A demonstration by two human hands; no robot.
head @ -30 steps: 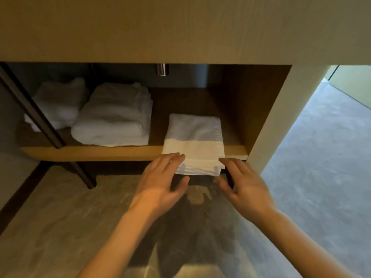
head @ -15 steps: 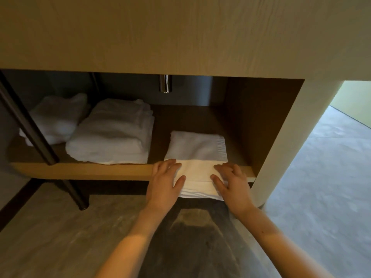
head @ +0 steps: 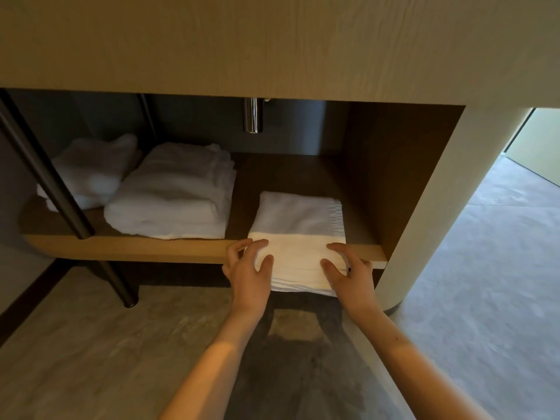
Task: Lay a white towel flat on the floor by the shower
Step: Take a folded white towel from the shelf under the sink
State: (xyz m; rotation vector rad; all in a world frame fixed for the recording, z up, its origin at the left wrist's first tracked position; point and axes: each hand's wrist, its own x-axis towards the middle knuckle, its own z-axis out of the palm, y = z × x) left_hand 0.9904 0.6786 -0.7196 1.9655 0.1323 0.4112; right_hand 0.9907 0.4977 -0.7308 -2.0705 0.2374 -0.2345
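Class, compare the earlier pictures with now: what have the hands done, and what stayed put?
The left hand and right hand moved forward onto the folded white towel overhanging the wooden shelf and now pinch its front edge. That towel and the stack of white towels beside it stayed put.

Looks like a bathroom, in a hotel or a home. Has a wooden vanity (head: 272, 40) at twelve o'clock, with a chrome drain pipe (head: 253, 115) beneath it and folded white towels (head: 172, 195) on its open shelf (head: 136, 250) at ten o'clock. Shows stone floor (head: 91, 344) at seven o'clock and carpet (head: 485, 268) at three o'clock.
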